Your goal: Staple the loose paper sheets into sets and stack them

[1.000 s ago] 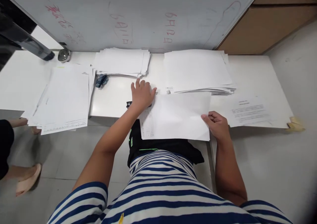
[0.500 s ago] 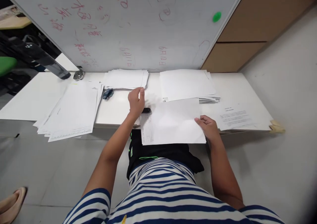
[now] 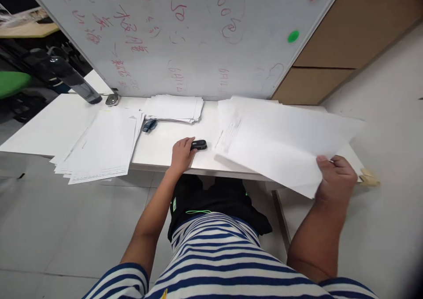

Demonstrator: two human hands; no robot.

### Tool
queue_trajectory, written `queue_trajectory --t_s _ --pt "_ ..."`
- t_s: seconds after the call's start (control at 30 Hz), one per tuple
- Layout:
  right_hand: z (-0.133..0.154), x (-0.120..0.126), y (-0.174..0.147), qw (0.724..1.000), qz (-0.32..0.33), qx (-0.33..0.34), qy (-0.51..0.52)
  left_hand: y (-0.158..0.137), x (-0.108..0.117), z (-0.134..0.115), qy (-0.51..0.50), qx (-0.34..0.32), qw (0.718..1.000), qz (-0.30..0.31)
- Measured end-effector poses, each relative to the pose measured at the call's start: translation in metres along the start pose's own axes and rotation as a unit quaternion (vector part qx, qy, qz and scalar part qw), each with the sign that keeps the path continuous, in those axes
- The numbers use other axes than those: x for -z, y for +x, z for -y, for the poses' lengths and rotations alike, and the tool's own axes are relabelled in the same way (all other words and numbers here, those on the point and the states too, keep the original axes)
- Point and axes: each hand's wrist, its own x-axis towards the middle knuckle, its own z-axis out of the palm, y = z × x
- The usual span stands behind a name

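Note:
A small black stapler (image 3: 199, 145) lies on the white table near its front edge. My left hand (image 3: 182, 154) is closed round the stapler's left end, which its fingers hide. My right hand (image 3: 337, 175) pinches the near right corner of some white paper sheets (image 3: 271, 136), thumb on top. The sheets are raised and bent, partly over the table and partly past its front edge. Printed lines show along their left side. Beneath them, the stack at the back right is mostly covered.
The white table (image 3: 172, 157) backs onto a whiteboard (image 3: 198, 47) with red writing. A low paper stack (image 3: 175, 107) and a dark blue clip-like object (image 3: 150, 125) lie left of centre. Fanned papers (image 3: 102, 144) overhang the front edge. A dark bottle (image 3: 76, 80) leans further left.
My right hand has moved right and lifted the sheets off the front edge, swinging them rightward. My left hand has come down from above the sheets and taken hold of the stapler.

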Motion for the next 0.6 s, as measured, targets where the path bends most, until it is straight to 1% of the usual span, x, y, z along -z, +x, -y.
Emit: queue_trajectory --t_s 0.03,0.07,0.1,0.13,0.17,0.2,0.23,0.3,0.33,0.37,0.4,0.43,0.5,0.6 --pt "0.000 -0.007 -0.008 0.999 -0.002 0.001 0.035 0.002 -0.003 -0.009 0.000 0.027 0.999 -0.026" --pt "-0.002 -0.017 -0.019 0.997 0.015 -0.006 0.074 0.003 -0.005 -0.018 -0.010 0.048 0.997 -0.055" --pt "-0.004 -0.029 -0.032 0.993 0.052 -0.018 0.109 0.001 -0.006 -0.029 -0.037 0.059 0.994 -0.085" --pt "-0.007 -0.041 -0.047 0.988 0.099 -0.037 0.115 -0.003 -0.006 -0.039 -0.087 0.060 0.989 -0.109" --pt "-0.011 -0.055 -0.063 0.983 0.142 -0.053 0.106 -0.009 -0.005 -0.050 -0.163 0.050 0.978 -0.117" --pt "-0.015 -0.068 -0.079 0.978 0.173 -0.058 0.099 -0.017 -0.004 -0.059 -0.259 0.037 0.959 -0.107" --pt "-0.018 -0.079 -0.095 0.972 0.204 -0.061 0.095 -0.026 0.000 -0.067 -0.362 0.030 0.928 -0.082" --pt "-0.022 -0.097 -0.122 0.966 0.236 -0.057 0.092 -0.045 0.010 -0.080 -0.534 0.054 0.844 -0.017" --pt "-0.022 -0.103 -0.133 0.963 0.250 -0.052 0.090 -0.053 0.016 -0.084 -0.586 0.083 0.806 0.003" --pt "-0.022 -0.107 -0.142 0.960 0.263 -0.046 0.085 -0.059 0.022 -0.086 -0.617 0.117 0.778 0.006" --pt "-0.020 -0.109 -0.149 0.956 0.280 -0.041 0.074 -0.064 0.027 -0.086 -0.632 0.151 0.761 -0.004" --pt "-0.019 -0.111 -0.155 0.951 0.303 -0.037 0.057 -0.066 0.032 -0.085 -0.636 0.179 0.750 -0.023" --pt "-0.015 -0.115 -0.162 0.931 0.363 -0.031 0.005 -0.068 0.038 -0.076 -0.633 0.218 0.740 -0.064" --pt "-0.010 -0.123 -0.163 0.881 0.470 -0.006 -0.057 -0.066 0.045 -0.050 -0.610 0.247 0.744 -0.114"
